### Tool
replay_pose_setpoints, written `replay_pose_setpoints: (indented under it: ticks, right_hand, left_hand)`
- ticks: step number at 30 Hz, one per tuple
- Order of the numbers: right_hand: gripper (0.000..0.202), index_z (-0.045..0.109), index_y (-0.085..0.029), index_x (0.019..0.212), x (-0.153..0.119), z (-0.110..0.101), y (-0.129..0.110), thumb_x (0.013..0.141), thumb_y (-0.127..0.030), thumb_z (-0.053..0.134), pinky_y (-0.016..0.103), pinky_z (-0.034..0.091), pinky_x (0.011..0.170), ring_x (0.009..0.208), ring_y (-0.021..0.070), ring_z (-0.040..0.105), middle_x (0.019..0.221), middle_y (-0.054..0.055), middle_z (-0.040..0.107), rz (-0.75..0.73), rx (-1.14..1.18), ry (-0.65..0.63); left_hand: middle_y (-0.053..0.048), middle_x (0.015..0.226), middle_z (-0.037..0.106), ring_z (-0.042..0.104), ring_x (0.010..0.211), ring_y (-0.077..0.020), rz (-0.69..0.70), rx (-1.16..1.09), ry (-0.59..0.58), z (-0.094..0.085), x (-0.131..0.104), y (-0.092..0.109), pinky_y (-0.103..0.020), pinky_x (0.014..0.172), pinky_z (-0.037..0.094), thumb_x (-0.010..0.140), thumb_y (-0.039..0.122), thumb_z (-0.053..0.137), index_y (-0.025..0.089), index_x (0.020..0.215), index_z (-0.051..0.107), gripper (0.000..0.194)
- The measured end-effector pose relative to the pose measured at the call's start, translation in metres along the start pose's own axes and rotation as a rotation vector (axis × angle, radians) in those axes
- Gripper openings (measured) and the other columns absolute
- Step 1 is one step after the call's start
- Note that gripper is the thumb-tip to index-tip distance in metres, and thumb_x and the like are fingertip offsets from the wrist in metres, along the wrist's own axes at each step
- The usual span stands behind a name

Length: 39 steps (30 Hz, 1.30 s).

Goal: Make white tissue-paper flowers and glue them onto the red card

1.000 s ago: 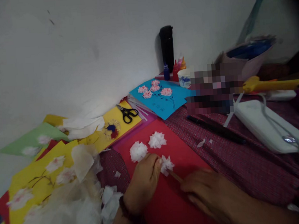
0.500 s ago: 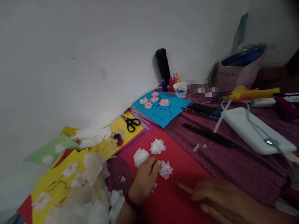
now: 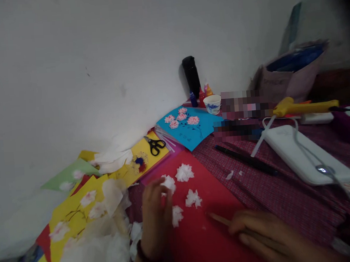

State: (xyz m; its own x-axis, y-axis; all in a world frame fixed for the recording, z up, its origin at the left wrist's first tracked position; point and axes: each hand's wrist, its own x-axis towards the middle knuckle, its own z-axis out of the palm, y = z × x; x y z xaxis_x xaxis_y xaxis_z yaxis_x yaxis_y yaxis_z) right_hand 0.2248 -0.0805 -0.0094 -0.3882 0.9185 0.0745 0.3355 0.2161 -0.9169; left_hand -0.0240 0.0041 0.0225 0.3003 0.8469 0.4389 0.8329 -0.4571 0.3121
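A red sheet lies on the cloth, bearing several white crumpled-paper flowers, such as the top one and the one at centre. My left hand is raised over the sheet's left edge, fingers apart and slightly curled, nothing between them; it partly covers a flower behind it, and another flower is just right of it. My right hand holds a thin wooden stick, its tip pointing left, close to the red sheet.
Scissors rest on yellow paper beside blue and red paint. A blue sheet with pink flowers is behind. Tissue paper piles at the left. A black pen, white power bank, yellow glue gun and bowl stand right.
My left hand has drawn back left from the centre flower and its fingers have opened. A lower flower that was hidden now shows. My right hand still holds the stick, slightly further right.
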Motion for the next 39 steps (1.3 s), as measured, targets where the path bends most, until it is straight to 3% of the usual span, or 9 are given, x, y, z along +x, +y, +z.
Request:
replay_pose_setpoints:
  ticks: [2, 5, 9, 13, 16, 19, 21, 32, 39]
  right_hand:
    - [0.018, 0.063, -0.025, 0.089, 0.002, -0.002, -0.002, 0.093, -0.026, 0.046, 0.024, 0.053, 0.078, 0.084, 0.0154, 0.066, 0.088, 0.001, 0.069, 0.045, 0.036, -0.025]
    - [0.019, 0.063, -0.025, 0.088, 0.002, -0.004, -0.002, 0.093, -0.029, 0.045, 0.026, 0.052, 0.083, 0.087, 0.0161, 0.065, 0.09, 0.001, 0.069, 0.082, 0.085, -0.049]
    - [0.018, 0.062, -0.025, 0.091, 0.0, -0.005, -0.001, 0.093, -0.029, 0.045, 0.027, 0.05, 0.086, 0.092, 0.0161, 0.064, 0.096, 0.002, 0.068, 0.127, 0.117, -0.084]
    - [0.017, 0.062, -0.025, 0.092, 0.0, -0.005, -0.001, 0.094, -0.027, 0.045, 0.027, 0.051, 0.084, 0.09, 0.0154, 0.063, 0.094, 0.0, 0.067, 0.124, 0.072, -0.102]
    - [0.018, 0.062, -0.024, 0.089, 0.001, -0.006, -0.001, 0.093, -0.024, 0.045, 0.025, 0.052, 0.076, 0.081, 0.0144, 0.064, 0.086, 0.0, 0.066, 0.085, 0.045, -0.113]
    - [0.017, 0.063, -0.024, 0.092, 0.001, -0.005, 0.002, 0.092, -0.023, 0.046, 0.027, 0.053, 0.077, 0.085, 0.0162, 0.065, 0.091, 0.002, 0.068, 0.052, 0.02, -0.085]
    - [0.017, 0.063, -0.026, 0.097, 0.0, -0.004, 0.006, 0.092, -0.025, 0.047, 0.028, 0.054, 0.08, 0.091, 0.0174, 0.064, 0.097, 0.002, 0.068, 0.039, 0.013, -0.07]
    - [0.029, 0.06, -0.031, 0.117, -0.001, -0.003, 0.007, 0.09, -0.026, 0.054, 0.03, 0.052, 0.092, 0.106, 0.0181, 0.063, 0.115, 0.001, 0.067, 0.057, -0.016, 0.015]
    - [0.03, 0.061, -0.028, 0.117, 0.009, -0.005, 0.002, 0.091, -0.018, 0.05, 0.027, 0.053, 0.084, 0.102, 0.0179, 0.065, 0.113, 0.002, 0.069, 0.011, -0.006, 0.013]
  left_hand:
    - [-0.001, 0.078, 0.061, 0.058, 0.075, -0.0174, -0.219, -0.067, 0.042, -0.006, 0.006, -0.001, -0.03, 0.067, 0.047, 0.086, 0.02, 0.05, 0.021, 0.075, 0.053, 0.011]
    - [0.005, 0.055, 0.048, 0.048, 0.052, -0.0122, -0.34, -0.156, -0.208, 0.0, 0.006, 0.003, -0.023, 0.049, 0.037, 0.081, 0.019, 0.052, 0.021, 0.065, 0.048, 0.017]
    - [0.002, 0.069, 0.056, 0.054, 0.061, -0.0133, -0.209, -0.184, -0.427, 0.018, -0.001, 0.012, -0.025, 0.059, 0.042, 0.082, 0.012, 0.045, 0.02, 0.082, 0.054, 0.011]
    - [-0.007, 0.103, 0.06, 0.058, 0.092, -0.021, -0.072, -0.174, -0.509, 0.026, -0.003, 0.017, -0.035, 0.082, 0.048, 0.078, 0.018, 0.059, 0.019, 0.112, 0.052, 0.034]
    - [-0.008, 0.111, 0.055, 0.056, 0.097, -0.0237, -0.055, -0.126, -0.54, 0.03, -0.002, 0.021, -0.037, 0.084, 0.048, 0.075, 0.022, 0.067, 0.02, 0.112, 0.055, 0.039]
    - [-0.006, 0.096, 0.055, 0.056, 0.082, -0.019, -0.071, -0.106, -0.531, 0.034, 0.001, 0.023, -0.032, 0.074, 0.048, 0.083, 0.019, 0.057, 0.019, 0.083, 0.06, 0.003]
    - [-0.004, 0.088, 0.054, 0.055, 0.078, -0.0169, -0.053, -0.133, -0.508, 0.037, 0.003, 0.022, -0.03, 0.071, 0.046, 0.087, 0.017, 0.052, 0.019, 0.072, 0.057, 0.015]
    - [-0.002, 0.08, 0.053, 0.052, 0.075, -0.0157, -0.087, -0.29, -0.516, 0.038, 0.007, 0.011, -0.028, 0.068, 0.041, 0.086, 0.012, 0.049, 0.018, 0.074, 0.055, 0.014]
    - [-0.004, 0.085, 0.055, 0.053, 0.08, -0.0169, -0.044, -0.342, -0.474, 0.039, 0.003, 0.01, -0.029, 0.072, 0.043, 0.09, 0.017, 0.047, 0.018, 0.079, 0.061, 0.018]
